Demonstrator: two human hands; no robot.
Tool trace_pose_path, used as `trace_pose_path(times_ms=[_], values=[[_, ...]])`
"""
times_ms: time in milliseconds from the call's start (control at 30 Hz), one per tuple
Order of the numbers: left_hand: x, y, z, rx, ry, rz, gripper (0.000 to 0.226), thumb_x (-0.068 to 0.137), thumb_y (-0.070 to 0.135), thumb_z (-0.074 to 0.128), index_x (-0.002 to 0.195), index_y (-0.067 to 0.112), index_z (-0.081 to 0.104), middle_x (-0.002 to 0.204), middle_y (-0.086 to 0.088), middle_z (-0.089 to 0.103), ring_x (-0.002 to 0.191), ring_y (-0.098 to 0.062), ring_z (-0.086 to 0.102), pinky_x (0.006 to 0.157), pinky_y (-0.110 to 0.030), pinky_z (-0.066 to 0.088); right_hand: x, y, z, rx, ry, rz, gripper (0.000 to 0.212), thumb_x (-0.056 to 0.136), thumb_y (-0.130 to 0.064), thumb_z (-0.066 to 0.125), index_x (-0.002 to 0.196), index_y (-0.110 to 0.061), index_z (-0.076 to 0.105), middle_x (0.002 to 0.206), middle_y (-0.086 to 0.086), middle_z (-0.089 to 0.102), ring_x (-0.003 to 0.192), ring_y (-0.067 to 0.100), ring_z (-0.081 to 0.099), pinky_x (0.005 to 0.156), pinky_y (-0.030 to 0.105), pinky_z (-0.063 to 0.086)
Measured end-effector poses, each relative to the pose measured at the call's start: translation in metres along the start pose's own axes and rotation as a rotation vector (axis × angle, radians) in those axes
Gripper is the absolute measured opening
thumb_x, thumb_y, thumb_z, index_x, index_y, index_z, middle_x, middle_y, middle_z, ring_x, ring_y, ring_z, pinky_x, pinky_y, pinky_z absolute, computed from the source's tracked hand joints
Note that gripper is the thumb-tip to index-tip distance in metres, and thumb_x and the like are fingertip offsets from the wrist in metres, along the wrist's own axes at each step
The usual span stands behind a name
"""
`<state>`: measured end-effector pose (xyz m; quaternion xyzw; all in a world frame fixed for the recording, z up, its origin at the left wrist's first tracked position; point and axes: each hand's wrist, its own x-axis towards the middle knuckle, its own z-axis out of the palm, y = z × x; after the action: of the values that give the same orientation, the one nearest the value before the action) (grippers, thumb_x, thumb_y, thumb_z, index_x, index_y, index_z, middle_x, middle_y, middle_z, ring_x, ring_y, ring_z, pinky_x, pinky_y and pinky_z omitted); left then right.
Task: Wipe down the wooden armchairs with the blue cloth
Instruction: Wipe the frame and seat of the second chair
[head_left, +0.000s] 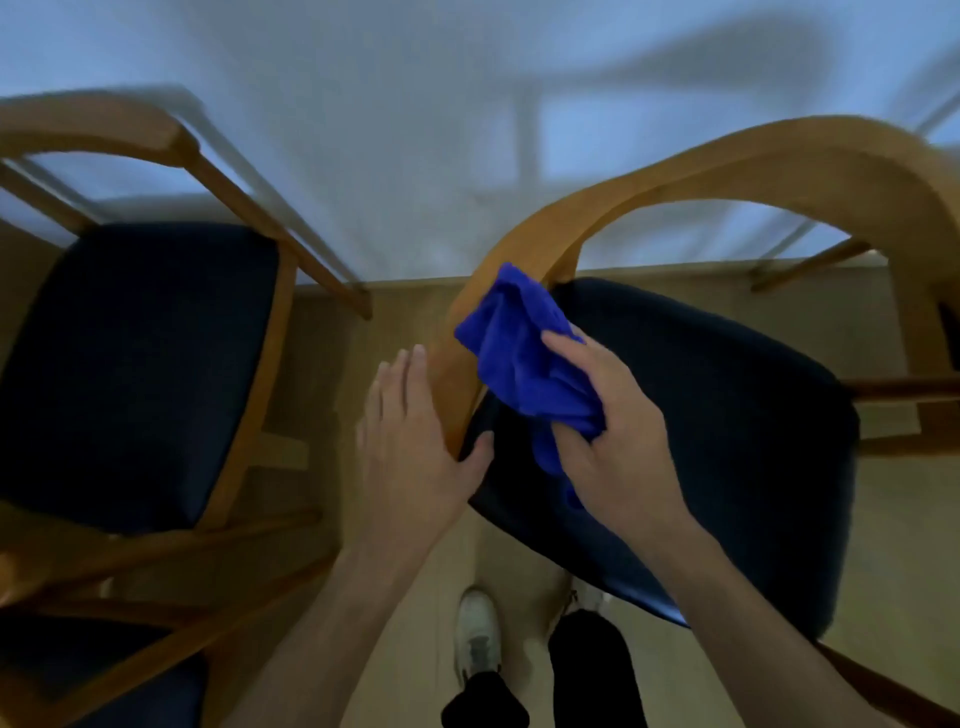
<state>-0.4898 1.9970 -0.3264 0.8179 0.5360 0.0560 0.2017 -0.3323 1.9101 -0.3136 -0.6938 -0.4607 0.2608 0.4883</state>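
Two wooden armchairs with dark blue seat cushions stand side by side against a white wall. My right hand (613, 426) grips a bunched blue cloth (524, 353) against the left armrest of the right armchair (727, 166), above its cushion. My left hand (415, 441) lies with straight fingers along the outer side of that same armrest, its thumb hooked over the front end. The left armchair (244, 364) stands untouched to the left.
A third chair's wooden frame and dark cushion (104, 670) show at the bottom left. My feet in white shoes (475, 634) stand on the light wooden floor between the chairs. The white wall (415, 130) rises close behind both backrests.
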Motion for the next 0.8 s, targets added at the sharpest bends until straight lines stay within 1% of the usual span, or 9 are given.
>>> trace_pose_path(times_ms=[100, 167, 200, 267, 400, 500, 633, 700, 800], values=[[0.007, -0.02, 0.018, -0.132, -0.185, -0.123, 0.106, 0.077, 0.058, 0.069, 0.153, 0.024, 0.002, 0.139, -0.002, 0.046, 0.119, -0.02, 0.052, 0.08, -0.026, 0.041, 0.051, -0.019, 0.029, -0.112, -0.101, -0.081, 0.069, 0.086, 0.001, 0.062, 0.148, -0.017, 0.038, 0.142, 0.005, 0.049, 0.125, 0.017, 0.049, 0.102, 0.031, 0.044], [0.009, -0.031, 0.032, -0.303, -0.177, -0.277, 0.094, 0.075, 0.054, 0.072, 0.148, 0.02, 0.022, 0.12, 0.0, 0.058, 0.105, -0.022, 0.06, 0.072, -0.019, 0.039, 0.077, -0.017, 0.047, -0.355, -0.187, -0.072, 0.069, 0.087, -0.005, 0.062, 0.15, -0.02, 0.036, 0.151, 0.009, 0.039, 0.138, 0.025, 0.036, 0.11, 0.045, 0.038], [0.007, -0.034, 0.039, -0.361, -0.116, -0.318, 0.077, 0.073, 0.052, 0.074, 0.133, 0.021, 0.038, 0.107, 0.005, 0.06, 0.098, -0.021, 0.061, 0.066, -0.014, 0.037, 0.084, -0.013, 0.054, -0.436, -0.22, 0.007, 0.069, 0.089, -0.011, 0.062, 0.15, -0.025, 0.034, 0.157, 0.01, 0.028, 0.145, 0.031, 0.025, 0.113, 0.054, 0.031], [0.002, -0.031, 0.046, -0.401, -0.001, -0.352, 0.055, 0.069, 0.054, 0.076, 0.105, 0.024, 0.047, 0.086, 0.011, 0.054, 0.083, -0.017, 0.06, 0.054, -0.013, 0.033, 0.089, -0.006, 0.063, -0.405, -0.25, 0.224, 0.073, 0.088, -0.028, 0.065, 0.151, -0.032, 0.029, 0.161, 0.015, 0.008, 0.145, 0.039, 0.018, 0.112, 0.06, 0.029], [-0.003, -0.021, 0.054, -0.372, 0.082, -0.383, 0.053, 0.067, 0.057, 0.073, 0.102, 0.023, 0.051, 0.085, 0.009, 0.055, 0.076, -0.013, 0.057, 0.06, -0.03, 0.044, 0.088, 0.004, 0.07, -0.38, -0.239, 0.246, 0.089, 0.077, -0.051, 0.076, 0.149, -0.032, 0.028, 0.158, 0.015, 0.01, 0.134, 0.044, 0.037, 0.105, 0.055, 0.041], [-0.008, -0.007, 0.058, -0.381, 0.107, -0.395, 0.052, 0.068, 0.056, 0.072, 0.101, 0.023, 0.05, 0.084, 0.01, 0.053, 0.071, -0.007, 0.052, 0.053, -0.02, 0.033, 0.088, 0.013, 0.061, -0.378, -0.244, 0.197, 0.088, 0.075, -0.054, 0.077, 0.147, -0.034, 0.031, 0.161, 0.012, 0.013, 0.137, 0.044, 0.035, 0.107, 0.058, 0.038], [-0.015, 0.024, 0.067, -0.449, 0.151, -0.435, 0.046, 0.07, 0.048, 0.077, 0.093, 0.022, 0.048, 0.078, 0.012, 0.05, 0.065, 0.0, 0.05, 0.051, -0.02, 0.029, 0.088, 0.025, 0.039, -0.376, -0.297, 0.161, 0.084, 0.075, -0.059, 0.075, 0.146, -0.038, 0.035, 0.163, 0.01, 0.015, 0.142, 0.043, 0.029, 0.11, 0.061, 0.033], [-0.016, 0.042, 0.075, -0.487, 0.16, -0.455, 0.045, 0.072, 0.048, 0.077, 0.093, 0.022, 0.046, 0.078, 0.01, 0.051, 0.066, -0.003, 0.052, 0.052, -0.023, 0.035, 0.092, 0.03, 0.024, -0.37, -0.315, 0.151, 0.081, 0.075, -0.056, 0.075, 0.145, -0.038, 0.037, 0.162, 0.009, 0.017, 0.142, 0.042, 0.028, 0.11, 0.061, 0.032], [-0.018, 0.07, 0.087, -0.515, 0.171, -0.503, 0.048, 0.074, 0.049, 0.074, 0.101, 0.02, 0.047, 0.083, 0.001, 0.056, 0.074, -0.019, 0.058, 0.061, -0.038, 0.049, 0.098, 0.038, 0.001, -0.37, -0.359, 0.119, 0.08, 0.076, -0.052, 0.077, 0.145, -0.034, 0.04, 0.161, 0.009, 0.021, 0.144, 0.039, 0.028, 0.111, 0.06, 0.03]])
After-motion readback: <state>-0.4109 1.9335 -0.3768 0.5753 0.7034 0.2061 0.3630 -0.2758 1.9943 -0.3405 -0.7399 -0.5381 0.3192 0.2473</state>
